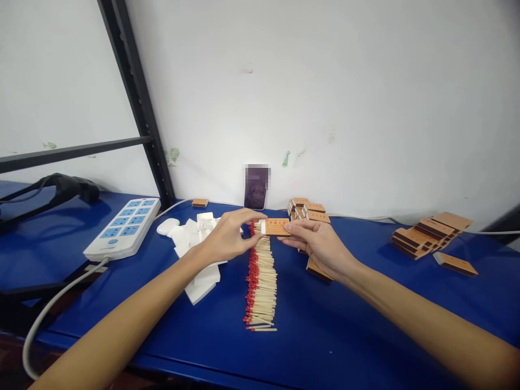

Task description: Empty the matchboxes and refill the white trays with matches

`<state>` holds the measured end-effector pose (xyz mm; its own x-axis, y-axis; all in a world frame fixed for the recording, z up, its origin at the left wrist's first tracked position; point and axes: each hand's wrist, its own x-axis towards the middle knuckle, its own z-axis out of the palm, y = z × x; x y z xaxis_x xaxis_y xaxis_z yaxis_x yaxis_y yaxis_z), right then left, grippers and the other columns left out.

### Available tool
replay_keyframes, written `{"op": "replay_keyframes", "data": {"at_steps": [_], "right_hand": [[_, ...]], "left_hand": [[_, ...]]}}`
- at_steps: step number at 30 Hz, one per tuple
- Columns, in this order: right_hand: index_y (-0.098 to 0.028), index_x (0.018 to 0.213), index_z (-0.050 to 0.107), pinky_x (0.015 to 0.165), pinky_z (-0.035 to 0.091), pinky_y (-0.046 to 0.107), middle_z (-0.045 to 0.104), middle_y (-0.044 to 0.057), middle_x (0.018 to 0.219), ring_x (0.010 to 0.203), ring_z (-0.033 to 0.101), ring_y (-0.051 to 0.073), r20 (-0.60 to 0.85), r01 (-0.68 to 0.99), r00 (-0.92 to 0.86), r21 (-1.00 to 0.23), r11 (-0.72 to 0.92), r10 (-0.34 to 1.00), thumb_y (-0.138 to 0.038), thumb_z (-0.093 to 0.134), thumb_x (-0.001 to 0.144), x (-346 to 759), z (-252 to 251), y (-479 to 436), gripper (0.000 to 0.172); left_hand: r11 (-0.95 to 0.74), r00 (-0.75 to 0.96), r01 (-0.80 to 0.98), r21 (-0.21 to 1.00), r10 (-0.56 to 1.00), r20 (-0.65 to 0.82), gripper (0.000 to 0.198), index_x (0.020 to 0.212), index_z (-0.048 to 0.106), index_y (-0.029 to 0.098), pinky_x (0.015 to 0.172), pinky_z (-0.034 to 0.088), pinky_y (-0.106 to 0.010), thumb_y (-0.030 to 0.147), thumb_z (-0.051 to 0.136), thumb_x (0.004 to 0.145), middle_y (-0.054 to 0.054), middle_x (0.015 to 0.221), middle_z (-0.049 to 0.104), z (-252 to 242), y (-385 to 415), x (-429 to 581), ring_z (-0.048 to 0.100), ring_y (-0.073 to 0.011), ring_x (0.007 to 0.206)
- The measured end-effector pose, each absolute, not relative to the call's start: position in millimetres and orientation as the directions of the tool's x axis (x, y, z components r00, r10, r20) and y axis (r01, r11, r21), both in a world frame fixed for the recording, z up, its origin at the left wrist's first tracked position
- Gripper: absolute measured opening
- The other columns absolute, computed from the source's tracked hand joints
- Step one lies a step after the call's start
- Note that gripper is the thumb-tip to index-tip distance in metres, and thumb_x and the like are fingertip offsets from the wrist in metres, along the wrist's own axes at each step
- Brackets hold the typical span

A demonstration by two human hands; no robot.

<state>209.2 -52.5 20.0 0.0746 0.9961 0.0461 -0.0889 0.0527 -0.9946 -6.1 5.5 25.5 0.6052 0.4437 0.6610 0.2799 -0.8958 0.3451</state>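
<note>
Both my hands hold one small orange matchbox (276,226) above the far end of a long row of red-tipped matches (260,286) on the blue table (325,336). My left hand (227,237) pinches the box's white inner tray at its left end. My right hand (314,242) grips the orange sleeve from the right. Under my right hand lies another flat orange box (319,270). White inner trays (195,238) are heaped under and left of my left hand.
Orange matchbox sleeves are piled at the back centre (309,208) and at the right (430,232), one lone box (200,202) near the wall. A phone (257,188) leans on the wall. A white power strip (124,227) with cable lies left, beside a black metal rack post (142,108).
</note>
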Motion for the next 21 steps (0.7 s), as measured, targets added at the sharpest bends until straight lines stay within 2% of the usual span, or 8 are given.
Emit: {"op": "replay_keyframes", "data": {"at_steps": [2,4,6,8,10,13,21], "right_hand": [[-0.018,0.087,0.065,0.08,0.061,0.038,0.072,0.008,0.096,0.081,0.071,0.021,0.136,0.094,0.061,-0.987,0.13,0.989,-0.045,0.08,0.067,212,20,-54,0.037],[-0.02,0.101,0.06,0.082,0.06,0.04,0.068,0.008,0.112,0.09,0.07,0.022,0.292,0.344,0.004,-0.899,0.273,0.956,-0.043,0.078,0.071,215,21,-55,0.042],[-0.021,0.114,0.057,0.088,0.057,0.043,0.065,0.009,0.12,0.1,0.068,0.024,0.409,0.575,-0.138,-0.709,0.409,0.902,-0.036,0.075,0.074,215,22,-55,0.046],[-0.02,0.119,0.057,0.093,0.054,0.046,0.067,0.009,0.118,0.106,0.065,0.025,0.431,0.716,-0.293,-0.492,0.495,0.853,-0.026,0.071,0.077,215,22,-54,0.045],[-0.018,0.12,0.06,0.093,0.053,0.046,0.069,0.01,0.116,0.106,0.065,0.026,0.406,0.782,-0.385,-0.334,0.526,0.829,-0.021,0.067,0.08,215,19,-51,0.041],[-0.017,0.122,0.062,0.089,0.054,0.046,0.07,0.011,0.116,0.105,0.066,0.027,0.356,0.828,-0.422,-0.223,0.515,0.834,-0.021,0.064,0.083,216,15,-46,0.039],[-0.022,0.122,0.065,0.091,0.051,0.048,0.069,0.011,0.116,0.107,0.063,0.029,0.302,0.84,-0.449,-0.18,0.512,0.841,-0.028,0.065,0.084,220,11,-44,0.039]], "left_hand": [[-0.883,0.628,0.284,0.373,0.466,0.624,0.031,0.113,0.065,0.02,0.084,0.055,-0.034,0.019,0.065,0.082,-0.005,0.108,0.071,26,6,-8,0.066,-0.0171,0.092],[-0.87,0.657,0.28,0.405,0.481,0.58,0.032,0.112,0.065,0.02,0.082,0.055,-0.032,0.016,0.065,0.08,-0.004,0.106,0.071,27,6,-11,0.066,-0.0159,0.089],[-0.859,0.681,0.277,0.431,0.492,0.543,0.031,0.109,0.066,0.021,0.08,0.054,-0.031,0.014,0.065,0.078,-0.003,0.103,0.071,28,6,-13,0.066,-0.0151,0.087],[-0.845,0.691,0.3,0.443,0.512,0.51,0.029,0.106,0.066,0.02,0.08,0.053,-0.031,0.015,0.066,0.077,-0.002,0.101,0.072,28,6,-14,0.066,-0.0154,0.086],[-0.83,0.693,0.342,0.44,0.539,0.479,0.027,0.103,0.067,0.02,0.079,0.053,-0.032,0.018,0.068,0.077,-0.003,0.101,0.072,27,6,-15,0.066,-0.0164,0.086],[-0.826,0.701,0.397,0.4,0.555,0.449,0.025,0.101,0.068,0.021,0.081,0.051,-0.035,0.022,0.071,0.076,-0.003,0.1,0.073,24,8,-16,0.066,-0.0186,0.087],[-0.853,0.733,0.428,0.299,0.521,0.437,0.02,0.097,0.07,0.023,0.077,0.048,-0.035,0.024,0.07,0.077,-0.001,0.091,0.073,22,10,-16,0.063,-0.0199,0.083]]}}
